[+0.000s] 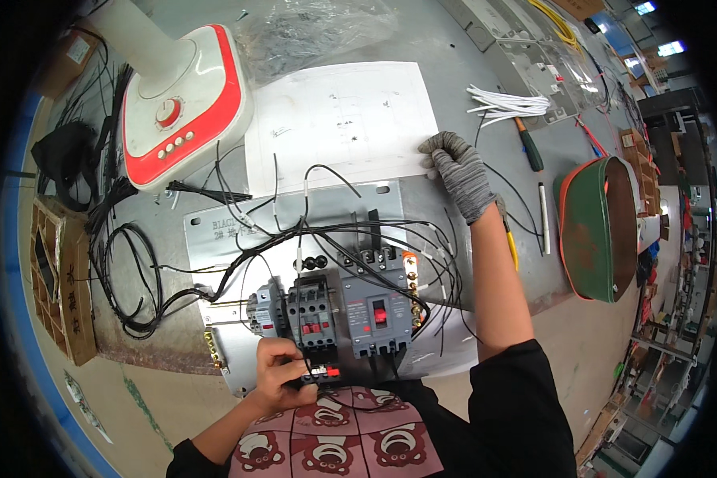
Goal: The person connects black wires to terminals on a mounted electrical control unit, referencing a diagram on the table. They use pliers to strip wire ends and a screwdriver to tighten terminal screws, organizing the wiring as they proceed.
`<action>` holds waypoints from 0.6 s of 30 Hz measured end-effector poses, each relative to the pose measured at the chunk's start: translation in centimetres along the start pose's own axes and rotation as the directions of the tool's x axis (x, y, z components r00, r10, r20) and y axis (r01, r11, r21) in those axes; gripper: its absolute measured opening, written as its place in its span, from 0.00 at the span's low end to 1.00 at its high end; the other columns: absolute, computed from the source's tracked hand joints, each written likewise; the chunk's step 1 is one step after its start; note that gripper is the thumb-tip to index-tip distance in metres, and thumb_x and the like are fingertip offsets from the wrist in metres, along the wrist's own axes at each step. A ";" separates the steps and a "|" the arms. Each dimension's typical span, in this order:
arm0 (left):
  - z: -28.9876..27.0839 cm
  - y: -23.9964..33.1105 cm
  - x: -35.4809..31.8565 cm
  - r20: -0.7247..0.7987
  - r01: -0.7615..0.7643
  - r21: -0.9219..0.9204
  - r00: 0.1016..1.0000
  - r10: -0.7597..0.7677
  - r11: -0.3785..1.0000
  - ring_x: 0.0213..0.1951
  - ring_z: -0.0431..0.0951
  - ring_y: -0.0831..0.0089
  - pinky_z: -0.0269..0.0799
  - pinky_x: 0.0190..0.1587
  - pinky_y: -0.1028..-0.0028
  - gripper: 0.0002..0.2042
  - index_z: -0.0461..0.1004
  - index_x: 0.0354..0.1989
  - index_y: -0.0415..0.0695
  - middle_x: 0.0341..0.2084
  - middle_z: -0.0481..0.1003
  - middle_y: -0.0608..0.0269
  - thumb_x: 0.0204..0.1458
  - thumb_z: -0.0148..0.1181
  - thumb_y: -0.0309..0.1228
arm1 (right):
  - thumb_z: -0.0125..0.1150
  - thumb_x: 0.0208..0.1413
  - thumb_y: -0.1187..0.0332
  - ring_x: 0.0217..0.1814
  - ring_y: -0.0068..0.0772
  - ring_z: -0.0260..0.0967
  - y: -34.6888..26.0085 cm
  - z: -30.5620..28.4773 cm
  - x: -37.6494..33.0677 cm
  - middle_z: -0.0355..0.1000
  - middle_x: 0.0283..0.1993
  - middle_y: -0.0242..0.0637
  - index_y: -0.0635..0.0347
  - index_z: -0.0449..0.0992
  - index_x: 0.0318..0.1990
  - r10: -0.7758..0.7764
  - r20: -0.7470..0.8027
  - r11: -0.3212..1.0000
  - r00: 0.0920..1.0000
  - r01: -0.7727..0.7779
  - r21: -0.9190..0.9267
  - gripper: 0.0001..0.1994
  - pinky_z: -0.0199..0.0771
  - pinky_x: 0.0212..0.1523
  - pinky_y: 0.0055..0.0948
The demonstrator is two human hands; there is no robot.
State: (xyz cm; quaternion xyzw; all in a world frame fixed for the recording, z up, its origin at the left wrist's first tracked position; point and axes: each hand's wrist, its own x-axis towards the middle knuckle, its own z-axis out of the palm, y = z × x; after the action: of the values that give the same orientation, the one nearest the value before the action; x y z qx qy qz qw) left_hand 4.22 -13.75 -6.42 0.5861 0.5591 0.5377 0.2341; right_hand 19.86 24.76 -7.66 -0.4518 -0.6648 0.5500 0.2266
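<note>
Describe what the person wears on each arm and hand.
The right hand wears a grey knitted glove that ends at the wrist. The forearm above it is bare, up to a black sleeve pushed to about the elbow. The left hand has no glove. Its forearm is bare as well, with a black sleeve starting near the lower edge of the picture.
</note>
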 end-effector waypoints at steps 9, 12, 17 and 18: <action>0.0 0.2 0.2 -0.007 0.014 -0.035 1.000 -0.014 0.999 0.34 0.66 0.69 0.67 0.34 0.75 0.22 0.66 0.48 0.49 0.39 0.60 0.57 0.43 0.66 0.28 | 0.47 0.55 0.79 0.38 0.35 0.68 -0.1 -0.1 -1.2 0.69 0.37 0.40 0.58 0.79 0.43 -0.377 0.116 0.792 0.919 0.384 -0.474 0.14 0.70 0.44 0.28; 0.1 0.1 0.1 -0.014 0.017 -0.054 1.000 -0.018 0.998 0.34 0.66 0.69 0.67 0.34 0.75 0.22 0.66 0.48 0.48 0.39 0.60 0.57 0.44 0.66 0.28 | 0.47 0.55 0.80 0.40 0.39 0.68 -0.5 0.2 -1.1 0.68 0.38 0.43 0.57 0.79 0.45 -0.321 0.146 0.790 0.936 0.350 -0.503 0.16 0.70 0.47 0.30; 0.2 0.0 -0.1 -0.024 0.012 -0.091 1.000 -0.014 0.996 0.34 0.66 0.69 0.67 0.34 0.74 0.21 0.66 0.48 0.47 0.39 0.60 0.56 0.45 0.66 0.30 | 0.47 0.55 0.78 0.40 0.40 0.69 -1.1 0.3 -0.7 0.68 0.39 0.44 0.56 0.78 0.47 -0.301 0.176 0.764 0.937 0.348 -0.543 0.16 0.70 0.47 0.31; 0.2 0.0 0.0 -0.018 0.008 -0.075 1.000 -0.010 0.997 0.34 0.66 0.69 0.67 0.34 0.74 0.21 0.66 0.48 0.47 0.39 0.60 0.56 0.45 0.66 0.29 | 0.47 0.56 0.78 0.41 0.40 0.69 -1.2 0.3 -0.7 0.68 0.39 0.44 0.55 0.78 0.48 -0.289 0.176 0.760 0.941 0.338 -0.556 0.16 0.70 0.48 0.31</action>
State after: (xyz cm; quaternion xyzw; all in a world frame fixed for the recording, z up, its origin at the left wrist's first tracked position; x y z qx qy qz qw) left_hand 4.37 -13.73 -6.45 0.5696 0.5432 0.5625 0.2532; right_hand 19.52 24.03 -6.48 -0.3591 -0.8746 0.2938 0.1406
